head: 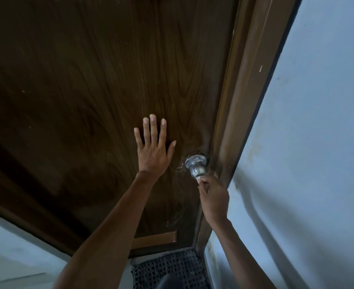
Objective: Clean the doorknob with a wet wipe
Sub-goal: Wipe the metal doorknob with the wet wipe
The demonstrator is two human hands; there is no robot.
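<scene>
Round silver metal doorknob [197, 168], shiny, with a flat circular plate against the door and a duller bulb-shaped head out front. Some glare shows on the plate. It sits at the right edge of the dark brown wood-grain door [88, 90], just beside the brown wooden door frame [241, 97], right of centre in my feed. Its long axis runs straight out from the door face toward the camera, plate at the far end and head nearest me; in the picture that reads as pointing down and slightly right.

My view has the right hand [213, 196] at the knob's near end, fingers curled and pinching a white wet wipe [199, 178] against the head. Only a small sliver of the wipe shows between fingertips and metal, so I can't tell its shape.

The left hand [153, 149] is flat on the door, left of the knob and apart from it, fingers straight and spread, holding nothing.

A pale blue wall [318, 142] fills the right side. A black woven mat [171, 268] lies on the floor at the door's foot.
</scene>
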